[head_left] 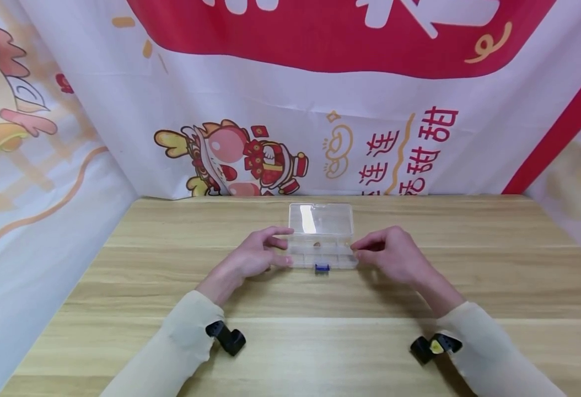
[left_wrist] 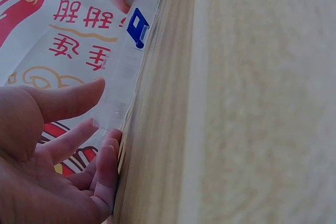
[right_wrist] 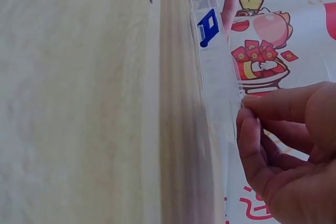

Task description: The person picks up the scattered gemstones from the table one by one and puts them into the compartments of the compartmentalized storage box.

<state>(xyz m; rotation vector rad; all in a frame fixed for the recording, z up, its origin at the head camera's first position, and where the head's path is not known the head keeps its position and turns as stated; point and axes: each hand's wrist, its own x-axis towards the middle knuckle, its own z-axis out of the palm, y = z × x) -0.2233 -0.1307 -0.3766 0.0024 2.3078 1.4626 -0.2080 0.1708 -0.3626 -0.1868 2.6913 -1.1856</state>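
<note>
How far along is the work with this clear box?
Done: the lid is open; a small brown piece shows inside the box. In hand: left hand at one end, right hand at the other. Likely left: closing the lid, blue latch unfastened.

The compartment box (head_left: 342, 262) is showing clear and colourless, its lid (head_left: 332, 219) catching a white glare; the latch (head_left: 322, 268) is standing out in deep blue; the table (head_left: 320, 353) is wearing a honey-beige wood grain, streaked darker and crossed by a paler line; the backdrop (head_left: 280, 94) is showing white, carrying a red panel (head_left: 310, 44) with white lettering, red characters (head_left: 429, 160), gold squiggles and a cartoon figure (head_left: 226, 160) in pink, red and yellow; the sleeves (head_left: 186, 325) are showing cream, the wrist devices (head_left: 233, 342) black.
</note>
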